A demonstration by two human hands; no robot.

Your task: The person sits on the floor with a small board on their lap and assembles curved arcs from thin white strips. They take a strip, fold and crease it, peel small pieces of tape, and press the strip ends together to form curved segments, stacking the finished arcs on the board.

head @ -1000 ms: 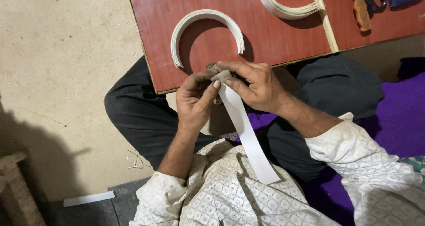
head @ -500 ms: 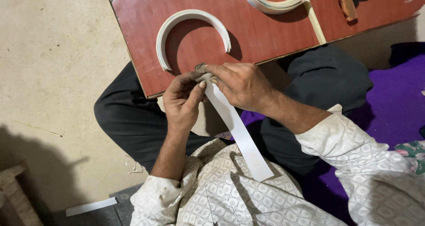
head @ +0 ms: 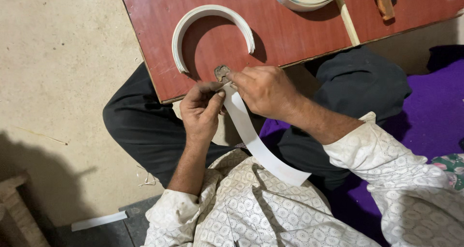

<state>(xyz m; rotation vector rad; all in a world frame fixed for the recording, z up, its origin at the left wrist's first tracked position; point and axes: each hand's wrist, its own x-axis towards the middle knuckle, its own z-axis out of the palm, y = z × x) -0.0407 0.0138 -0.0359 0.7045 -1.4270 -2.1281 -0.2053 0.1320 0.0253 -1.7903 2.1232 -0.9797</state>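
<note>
I am watching both hands working at the near edge of the board [head: 299, 29]. The left hand [head: 202, 110] is pinching the top of the strip [head: 256, 143], thumb pressing down against the curled fingers, so its grip is closed on the strip. The right hand [head: 263, 89] is bearing down from the other side, fingers bunched tight around a small grey tool [head: 222, 73] whose tip is showing just past the knuckles, touching the board. The strip is running from that pinch point down across my lap, its free end lying over the shirt [head: 251, 213]. Just beyond the hands, a curved white arc [head: 212, 12] is lying flat on the board. I cannot tell how the tool meets the strip; the fingers are hiding it.
</note>
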